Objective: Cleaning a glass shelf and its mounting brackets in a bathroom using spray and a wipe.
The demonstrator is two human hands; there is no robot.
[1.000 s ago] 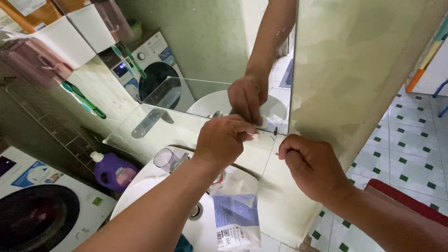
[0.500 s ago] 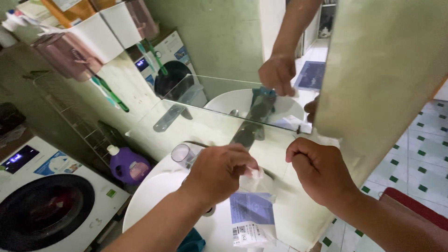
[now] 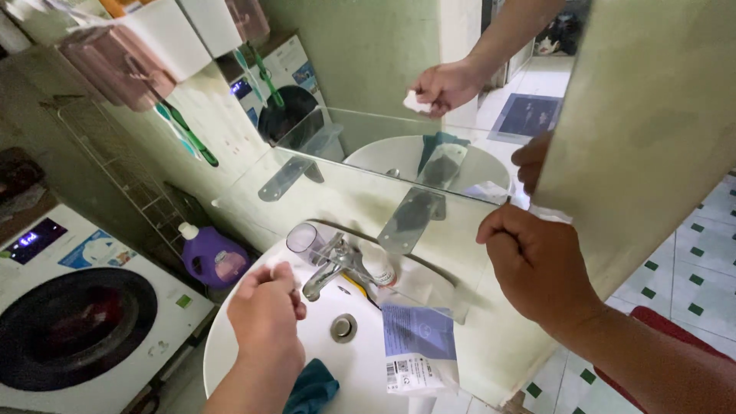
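White wad [image 3: 285, 268], left hand [image 3: 264, 314], over sink [image 3: 230, 337]

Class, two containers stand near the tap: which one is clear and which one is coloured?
The clear one is the plastic cup on the sink rim just behind the tap. The coloured one is the purple bottle with a white cap, standing lower, left of the sink.
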